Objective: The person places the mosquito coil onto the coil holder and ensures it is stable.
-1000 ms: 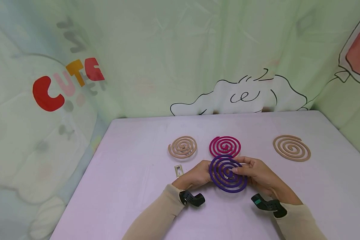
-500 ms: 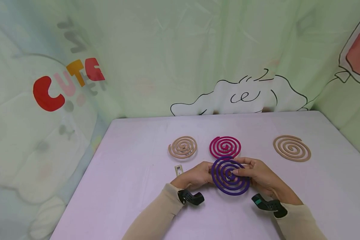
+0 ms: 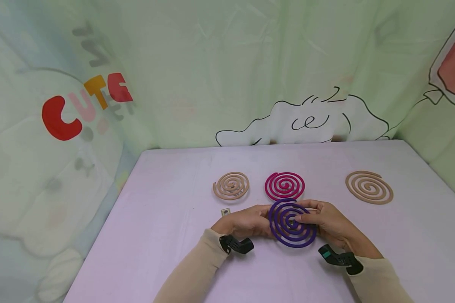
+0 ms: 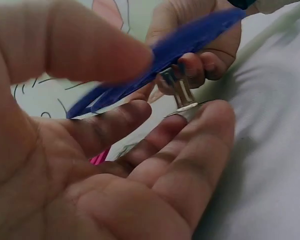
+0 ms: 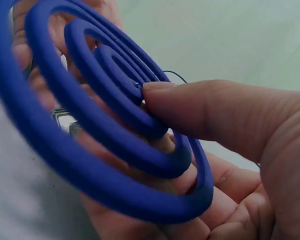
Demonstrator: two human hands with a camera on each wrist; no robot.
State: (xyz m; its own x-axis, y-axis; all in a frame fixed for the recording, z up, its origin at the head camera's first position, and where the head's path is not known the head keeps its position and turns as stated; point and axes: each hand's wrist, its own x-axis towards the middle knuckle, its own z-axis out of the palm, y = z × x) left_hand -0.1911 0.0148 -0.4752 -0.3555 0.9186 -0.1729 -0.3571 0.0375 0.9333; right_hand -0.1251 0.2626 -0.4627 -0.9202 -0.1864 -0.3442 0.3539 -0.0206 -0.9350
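Note:
A purple mosquito coil is held tilted above the table by my right hand, the thumb pressing near its centre and the fingers behind it. Beneath the coil's middle, a small metal coil stand reaches up to it from a flat base. My left hand is palm up, its fingers extended and relaxed under that base, fingertips right at it. The left thumb is raised apart from the coil's edge. In the head view the coil partly hides the left fingertips.
A pink coil lies just beyond my hands. To its left is a beige coil, raised on a stand; another beige coil lies at the right. A second metal stand is by my left wrist, partly hidden.
The purple coil has shifted slightly right and toward me. My left hand has turned more palm up, its wrist moving left and covering more of the loose stand. The right hand barely moved.

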